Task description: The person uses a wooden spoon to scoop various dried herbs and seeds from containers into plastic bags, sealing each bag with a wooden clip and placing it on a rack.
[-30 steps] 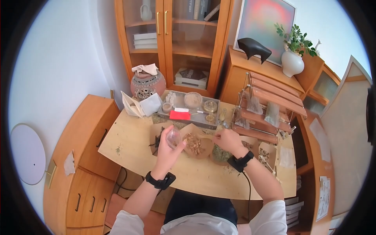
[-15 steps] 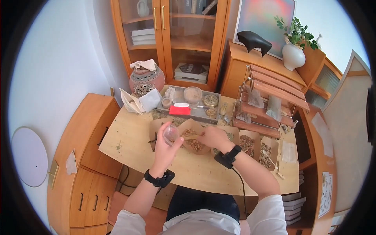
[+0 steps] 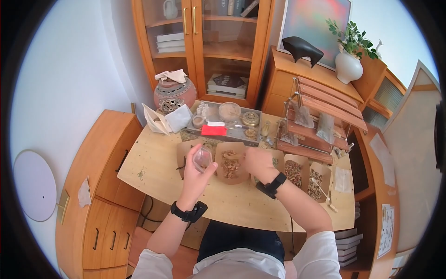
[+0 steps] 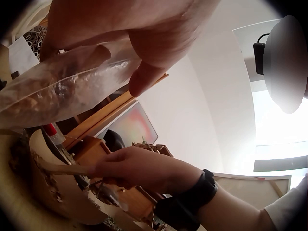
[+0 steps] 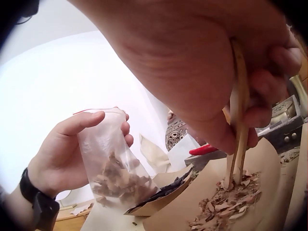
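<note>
A clear zip bag (image 5: 118, 168) with brown dried pieces inside hangs from my left hand (image 3: 197, 179), its mouth gripped between thumb and fingers. My right hand (image 3: 260, 165) holds wooden tongs (image 5: 239, 115), pointing down. Their tips sit among reddish-brown dried chips (image 5: 221, 207) in a folded brown paper tray (image 5: 263, 153). Left of that tray, another paper tray holds dark dried strips (image 5: 166, 190). In the left wrist view the bag lies across the upper left, with the tongs (image 4: 70, 168) reaching into the tray below.
More paper trays of herbs stand to the right, one with reddish bits (image 3: 292, 172) and one with pale bits (image 3: 315, 183). Behind them are a grey tray (image 3: 190, 132) of jars and a tiered wooden rack (image 3: 306, 151). A patterned pot (image 3: 174, 95) stands back left.
My right hand has moved left from over the green herb tray to the dried chips, then slightly back right. The left hand keeps its hold on the bag, nearly still.
</note>
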Tool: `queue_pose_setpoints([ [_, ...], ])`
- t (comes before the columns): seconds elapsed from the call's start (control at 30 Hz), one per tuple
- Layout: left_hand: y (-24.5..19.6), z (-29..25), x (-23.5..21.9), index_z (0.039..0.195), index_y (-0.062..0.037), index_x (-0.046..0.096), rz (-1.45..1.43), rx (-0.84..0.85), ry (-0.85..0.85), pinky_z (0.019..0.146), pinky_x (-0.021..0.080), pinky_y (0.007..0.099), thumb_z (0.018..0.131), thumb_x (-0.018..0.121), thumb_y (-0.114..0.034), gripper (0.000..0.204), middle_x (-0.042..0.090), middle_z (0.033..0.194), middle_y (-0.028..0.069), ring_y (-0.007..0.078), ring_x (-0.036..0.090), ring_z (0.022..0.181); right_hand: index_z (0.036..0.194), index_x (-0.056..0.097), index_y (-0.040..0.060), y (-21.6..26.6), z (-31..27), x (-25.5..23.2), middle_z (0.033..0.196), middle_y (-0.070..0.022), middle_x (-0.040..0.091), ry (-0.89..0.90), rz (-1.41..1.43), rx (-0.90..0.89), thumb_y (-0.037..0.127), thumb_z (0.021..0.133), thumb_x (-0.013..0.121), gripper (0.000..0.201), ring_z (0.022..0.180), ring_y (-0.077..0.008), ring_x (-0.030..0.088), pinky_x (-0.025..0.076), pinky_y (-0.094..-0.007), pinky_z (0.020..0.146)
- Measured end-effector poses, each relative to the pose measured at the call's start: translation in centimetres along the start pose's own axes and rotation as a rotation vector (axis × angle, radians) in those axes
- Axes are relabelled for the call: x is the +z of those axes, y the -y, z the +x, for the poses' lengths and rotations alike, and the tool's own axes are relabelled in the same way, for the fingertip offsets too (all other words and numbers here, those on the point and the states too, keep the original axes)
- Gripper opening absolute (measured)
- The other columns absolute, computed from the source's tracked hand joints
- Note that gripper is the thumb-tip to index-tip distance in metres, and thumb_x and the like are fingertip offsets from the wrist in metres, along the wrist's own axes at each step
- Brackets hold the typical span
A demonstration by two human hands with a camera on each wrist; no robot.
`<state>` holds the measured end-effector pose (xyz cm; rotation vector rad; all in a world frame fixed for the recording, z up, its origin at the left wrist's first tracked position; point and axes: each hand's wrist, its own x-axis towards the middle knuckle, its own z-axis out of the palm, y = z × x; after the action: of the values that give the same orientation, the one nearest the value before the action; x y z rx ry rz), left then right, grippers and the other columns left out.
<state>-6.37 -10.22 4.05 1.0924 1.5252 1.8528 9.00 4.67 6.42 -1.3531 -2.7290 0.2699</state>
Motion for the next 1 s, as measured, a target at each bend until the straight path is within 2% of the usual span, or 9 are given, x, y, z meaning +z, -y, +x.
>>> queue_pose_setpoints([
  [0.1,0.0,0.1,-0.3,0.141,-0.0025,0.04,0.017,-0.009,-0.001,0.103,0.041,0.0346,0.083,0.075,-0.011,0.069,0.053,0.128,0.012,0.0202,0.051,0.119,0.09,0.075,0.0037,-0.3,0.0,-0.8,0.092,-0.0177,0.073,-0.006,-0.035,0.043,0.027,0.084,0.063,0.027,0.086,-0.0323,0.072,0.058,-0.0412,0.074],
  [0.2,-0.4,0.0,-0.2,0.141,-0.0027,0.04,0.02,-0.015,0.002,0.104,0.041,0.0347,0.083,0.075,-0.011,0.069,0.053,0.128,0.0119,0.0205,0.051,0.119,0.09,0.075,0.0086,-1.3,0.5,0.0,0.088,-0.0163,0.072,-0.04,-0.017,0.065,0.034,0.083,0.065,0.028,0.085,-0.0337,0.07,0.056,-0.0434,0.076],
  [0.3,-0.2,-0.1,-0.1,0.141,-0.0029,0.04,0.022,-0.018,0.007,0.104,0.04,0.035,0.083,0.075,-0.01,0.069,0.052,0.129,0.0121,0.0208,0.051,0.12,0.09,0.075,0.0093,-1.6,0.5,0.4,0.088,-0.0166,0.072,-0.037,-0.009,0.048,0.034,0.083,0.065,0.028,0.086,-0.0333,0.07,0.056,-0.0435,0.076],
  [0.4,0.3,0.0,0.0,0.142,-0.0028,0.04,-0.008,-0.011,0.008,0.104,0.04,0.0354,0.083,0.075,-0.011,0.069,0.051,0.131,0.0125,0.0214,0.051,0.121,0.091,0.076,0.0103,-1.0,0.9,0.3,0.088,-0.0161,0.072,0.027,0.01,0.067,0.035,0.084,0.065,0.028,0.086,-0.033,0.07,0.056,-0.0436,0.076],
  [0.5,0.7,0.1,0.0,0.141,-0.0029,0.04,0.017,0.005,0.0,0.105,0.04,0.0356,0.083,0.076,-0.011,0.069,0.05,0.132,0.013,0.0217,0.05,0.122,0.096,0.074,0.0044,-0.2,0.9,-0.3,0.097,-0.0189,0.073,0.125,0.071,0.058,0.034,0.084,0.067,0.033,0.092,-0.0331,0.071,0.057,-0.0414,0.079],
  [0.6,0.4,0.0,0.0,0.141,-0.0029,0.04,0.018,0.0,0.0,0.105,0.039,0.0356,0.083,0.076,-0.011,0.069,0.05,0.132,0.0132,0.0219,0.05,0.122,0.092,0.076,0.0119,-0.7,1.4,3.1,0.087,-0.0138,0.073,0.01,0.061,0.057,0.036,0.084,0.065,0.028,0.085,-0.0328,0.07,0.056,-0.0432,0.076],
  [0.8,-0.1,0.0,0.0,0.141,-0.0032,0.04,0.016,-0.014,0.008,0.104,0.04,0.0353,0.083,0.075,-0.011,0.069,0.051,0.13,0.0124,0.0214,0.05,0.12,0.09,0.075,0.0122,-0.8,0.5,2.5,0.089,-0.0137,0.072,-0.004,0.066,-0.003,0.036,0.084,0.064,0.026,0.086,-0.0321,0.07,0.055,-0.0435,0.075],
  [0.9,-0.2,-0.1,0.2,0.141,-0.0035,0.04,-0.029,-0.038,0.016,0.103,0.041,0.0352,0.083,0.075,-0.01,0.068,0.051,0.129,0.0121,0.021,0.051,0.12,0.09,0.075,0.0092,-0.7,-0.4,0.8,0.089,-0.015,0.072,-0.007,0.152,-0.013,0.033,0.083,0.065,0.027,0.083,-0.0325,0.071,0.056,-0.0425,0.074],
  [1.0,0.3,0.0,0.3,0.141,-0.0036,0.04,-0.012,-0.022,0.01,0.103,0.041,0.0351,0.083,0.075,-0.011,0.068,0.051,0.129,0.0123,0.0209,0.051,0.119,0.093,0.076,0.0121,-1.5,-0.7,0.1,0.088,-0.0145,0.072,-0.022,0.199,-0.02,0.037,0.084,0.065,0.029,0.083,-0.0329,0.07,0.056,-0.0428,0.074],
])
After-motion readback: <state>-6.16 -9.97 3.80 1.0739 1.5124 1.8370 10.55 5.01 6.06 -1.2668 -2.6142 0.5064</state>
